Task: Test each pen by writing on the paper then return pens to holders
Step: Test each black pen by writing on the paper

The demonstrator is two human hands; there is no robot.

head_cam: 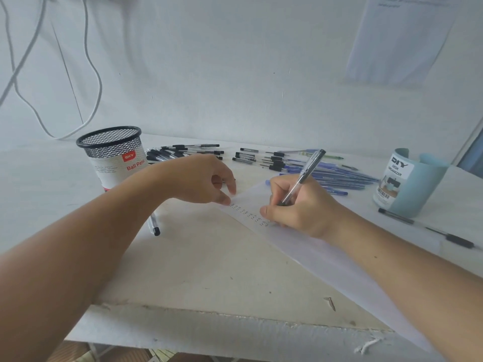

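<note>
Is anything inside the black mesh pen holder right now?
No pen rises above the rim of the mesh pen holder, and the open mesh near the top shows none. Its label covers the lower part, so the bottom is hidden.

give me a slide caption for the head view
Right hand tests a clear-barrelled black pen on the white paper sheet, left hand touching its edge.

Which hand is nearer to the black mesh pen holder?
Left. The left hand rests its fingertips on the edge of the paper, just right of the black mesh pen holder. The right hand grips a pen farther right, beyond the left hand.
</note>
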